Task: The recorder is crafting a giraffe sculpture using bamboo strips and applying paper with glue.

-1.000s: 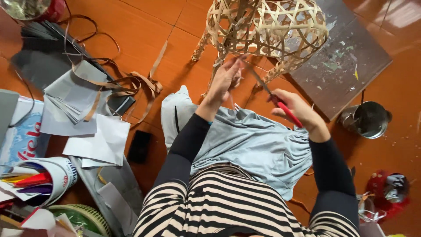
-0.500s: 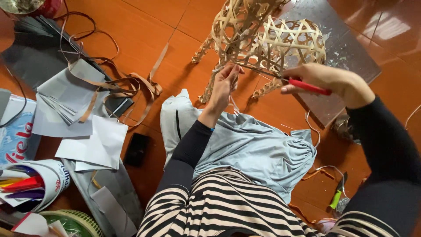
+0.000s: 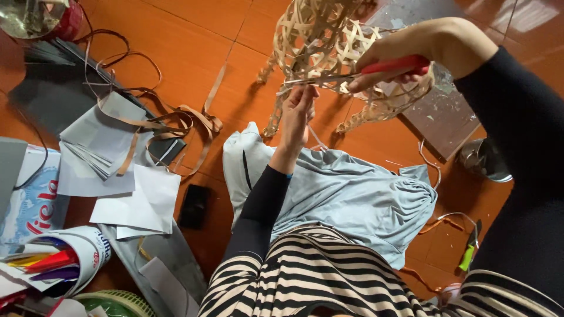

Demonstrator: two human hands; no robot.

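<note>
An orange tiled floor [image 3: 194,35] carries everything. At nine o'clock lie grey paper sheets [image 3: 100,141] with white sheets [image 3: 144,202] beside them and brown strips [image 3: 176,120] looping over them. A black phone [image 3: 194,205] lies near centre, a pale blue cloth [image 3: 352,199] at four o'clock, and a woven bamboo frame [image 3: 329,53] stands at twelve.

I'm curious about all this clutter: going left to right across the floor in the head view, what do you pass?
Cup of coloured pens → grey paper sheets → black phone → left hand → right hand with red-handled scissors → green utility knife.
</note>
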